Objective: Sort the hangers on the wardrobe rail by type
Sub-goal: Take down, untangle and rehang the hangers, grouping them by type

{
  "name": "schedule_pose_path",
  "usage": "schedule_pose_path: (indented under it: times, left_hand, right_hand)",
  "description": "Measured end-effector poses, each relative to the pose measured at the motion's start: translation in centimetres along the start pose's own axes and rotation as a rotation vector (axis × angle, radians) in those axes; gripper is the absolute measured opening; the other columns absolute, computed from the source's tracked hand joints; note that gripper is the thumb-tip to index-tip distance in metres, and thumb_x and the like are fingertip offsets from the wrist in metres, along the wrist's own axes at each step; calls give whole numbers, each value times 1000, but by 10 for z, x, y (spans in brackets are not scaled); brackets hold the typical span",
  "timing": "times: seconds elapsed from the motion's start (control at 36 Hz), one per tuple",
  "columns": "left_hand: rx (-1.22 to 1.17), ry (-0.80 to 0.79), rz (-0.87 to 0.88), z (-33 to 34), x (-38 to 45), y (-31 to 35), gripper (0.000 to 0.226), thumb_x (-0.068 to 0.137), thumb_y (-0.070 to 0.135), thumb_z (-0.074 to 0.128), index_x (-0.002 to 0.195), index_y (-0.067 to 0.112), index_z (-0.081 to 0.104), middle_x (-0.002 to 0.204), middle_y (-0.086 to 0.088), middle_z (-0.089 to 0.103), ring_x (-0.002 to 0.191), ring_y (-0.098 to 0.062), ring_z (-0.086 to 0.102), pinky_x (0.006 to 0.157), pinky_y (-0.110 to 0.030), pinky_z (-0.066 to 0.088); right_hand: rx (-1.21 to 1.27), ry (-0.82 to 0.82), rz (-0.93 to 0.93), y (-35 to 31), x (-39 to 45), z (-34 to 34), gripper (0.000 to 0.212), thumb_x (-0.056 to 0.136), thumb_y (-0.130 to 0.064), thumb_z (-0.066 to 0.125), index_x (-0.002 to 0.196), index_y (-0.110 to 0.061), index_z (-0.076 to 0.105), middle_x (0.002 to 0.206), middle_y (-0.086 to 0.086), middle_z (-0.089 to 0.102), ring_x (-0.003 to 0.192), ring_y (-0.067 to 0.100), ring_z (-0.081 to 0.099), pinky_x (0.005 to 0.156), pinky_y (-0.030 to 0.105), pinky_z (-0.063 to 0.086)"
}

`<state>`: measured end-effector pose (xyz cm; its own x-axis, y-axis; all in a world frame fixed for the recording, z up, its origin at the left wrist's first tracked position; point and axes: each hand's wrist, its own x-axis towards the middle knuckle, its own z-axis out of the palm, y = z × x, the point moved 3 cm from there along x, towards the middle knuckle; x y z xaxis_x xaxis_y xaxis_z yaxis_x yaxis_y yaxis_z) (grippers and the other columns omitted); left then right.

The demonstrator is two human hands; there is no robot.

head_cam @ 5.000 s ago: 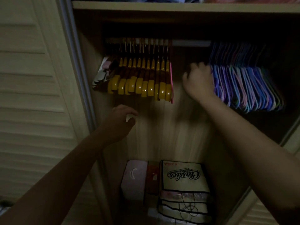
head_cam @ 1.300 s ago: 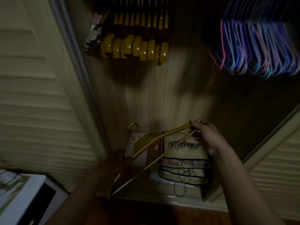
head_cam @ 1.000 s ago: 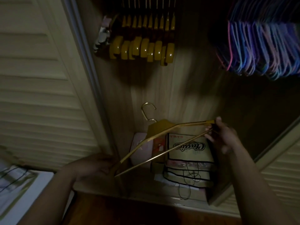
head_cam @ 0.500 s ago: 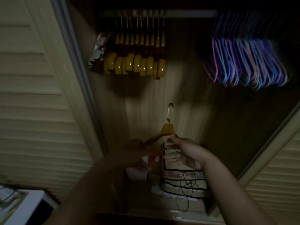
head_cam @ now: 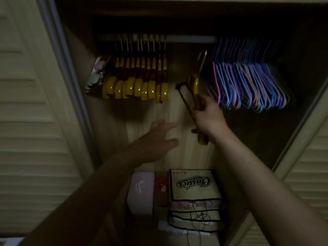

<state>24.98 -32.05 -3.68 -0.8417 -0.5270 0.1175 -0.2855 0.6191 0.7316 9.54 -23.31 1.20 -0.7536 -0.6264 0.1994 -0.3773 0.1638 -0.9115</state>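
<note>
The right hand (head_cam: 206, 118) gripped 1 yellow wooden hanger (head_cam: 196, 89) by its arm, hook raised toward the rail (head_cam: 188, 39) above but not yet on it. The left hand (head_cam: 158, 137) hovered beside it, fingers spread, holding nothing. Up-left hung the wooden hangers (head_cam: 138, 86), up-right the plastic hangers (head_cam: 248, 82); sorting looked nearly finished.

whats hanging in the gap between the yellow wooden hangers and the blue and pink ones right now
Nothing hangs there: that stretch of rail is bare in the head view. Below it, the right hand holds up one wooden hanger, hook just under the rail.
</note>
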Motion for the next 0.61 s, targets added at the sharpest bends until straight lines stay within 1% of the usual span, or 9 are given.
schedule_pose_path:
  times: [0.06, 0.11, 0.17, 0.22, 0.31, 0.36, 0.47, 0.56, 0.61]
  left_hand:
    - [-65, 116, 17, -25, 0, -8, 39, 92, 31, 69, 127, 39, 55, 142, 6, 37, 123, -17, 52, 94, -29, 47]
    - [-33, 185, -3, -49, 1, -15, 33, 85, 41, 70, 117, 45, 62, 134, 4, 48, 112, -16, 60, 82, -28, 51]
    - [22, 206, -8, -66, 3, -16, 32, 87, 36, 70, 119, 38, 65, 131, 0, 52, 104, -16, 63, 74, -25, 49]
    - [68, 254, 25, -81, 5, -14, 29, 90, 29, 70, 118, 32, 66, 128, -5, 57, 100, -14, 63, 76, -28, 50]
    - [113, 291, 17, -97, 3, -8, 29, 85, 35, 71, 113, 32, 68, 124, -8, 59, 106, -17, 62, 97, -37, 51]
    - [134, 300, -12, -103, 1, -7, 35, 81, 42, 70, 114, 30, 68, 125, -9, 58, 109, -19, 60, 102, -37, 48]
    - [157, 318, 11, -106, -5, -10, 29, 90, 23, 71, 119, 22, 68, 125, -10, 59, 106, -18, 60, 87, -24, 42]
    - [157, 318, 14, -105, -7, -16, 28, 91, 17, 70, 119, 19, 69, 120, -8, 61, 102, -15, 61, 73, -14, 43]
    - [128, 308, 10, -103, -8, -21, 27, 92, 13, 69, 118, 13, 69, 114, -10, 66, 96, -17, 63, 69, -16, 46]
  right_hand:
    - [-99, 71, -61, -16, 23, -14, 58, 95, -12, 55, 146, -35, 38, 118, -3, 53, 81, 24, 66, 57, 42, 62]
    - [-193, 115, -108, -30, 45, -23, 53, 95, -11, 53, 142, -33, 43, 115, 0, 57, 75, 29, 67, 54, 44, 61]
    - [-268, 127, -130, -42, 66, -27, 46, 96, -11, 51, 138, -29, 47, 110, 5, 59, 75, 30, 66, 57, 47, 61]
    - [-286, 126, -127, -52, 84, -26, 42, 97, -13, 51, 136, -27, 49, 108, 5, 57, 79, 30, 64, 62, 48, 62]
    - [-301, 123, -109, -59, 107, -20, 39, 98, -16, 50, 135, -27, 50, 108, 7, 57, 88, 33, 64, 73, 50, 61]
    - [-295, 107, -98, -62, 121, -15, 39, 98, -16, 49, 135, -26, 49, 110, 9, 57, 88, 34, 65, 71, 50, 61]
    - [-334, 84, -93, -66, 145, -5, 38, 98, -17, 50, 134, -26, 50, 112, 11, 58, 87, 35, 64, 67, 51, 62]
    - [-339, 44, -35, -64, 157, 1, 35, 99, -18, 51, 134, -24, 51, 108, 13, 56, 81, 37, 63, 57, 49, 61]
    - [-353, 13, 18, -60, 162, 4, 29, 98, -21, 55, 128, -18, 54, 108, 15, 56, 80, 40, 62, 54, 51, 60]
